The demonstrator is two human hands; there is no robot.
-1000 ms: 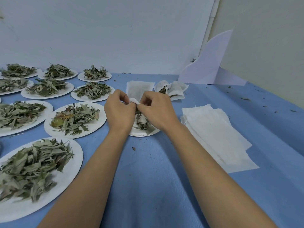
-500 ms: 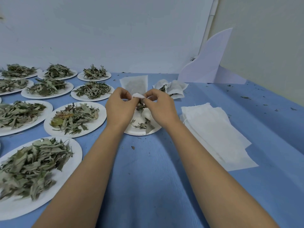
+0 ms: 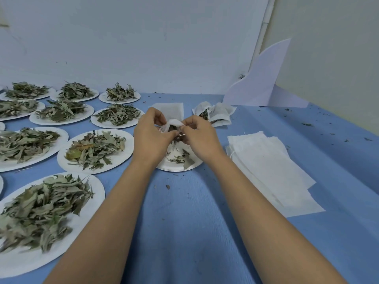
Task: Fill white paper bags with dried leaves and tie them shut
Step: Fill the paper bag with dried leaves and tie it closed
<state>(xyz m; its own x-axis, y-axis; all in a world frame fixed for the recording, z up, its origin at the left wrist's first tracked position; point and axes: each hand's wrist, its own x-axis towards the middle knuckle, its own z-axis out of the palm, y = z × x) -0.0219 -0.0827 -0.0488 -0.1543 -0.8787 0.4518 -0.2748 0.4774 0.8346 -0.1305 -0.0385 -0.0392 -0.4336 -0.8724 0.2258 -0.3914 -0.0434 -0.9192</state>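
Note:
My left hand (image 3: 152, 133) and my right hand (image 3: 200, 135) pinch the gathered top of a small white paper bag (image 3: 171, 124) from either side. Dark dried leaves show at its mouth. The bag hangs just above a white paper plate (image 3: 178, 166) that holds a few leftover leaves. A flat empty bag (image 3: 173, 110) lies behind my hands. Filled bags (image 3: 215, 113) sit at the back right of it. A stack of empty white bags (image 3: 268, 171) lies to the right of my right forearm.
Several white paper plates heaped with dried leaves (image 3: 94, 148) cover the left side of the blue table (image 3: 184, 222). A white folded card (image 3: 260, 83) stands in the back corner against the wall. Leaf crumbs are scattered at the far right.
Both hands have lifted the bag slightly off the plate and bunched its top tighter. More of the plate and its leftover leaves shows below the hands.

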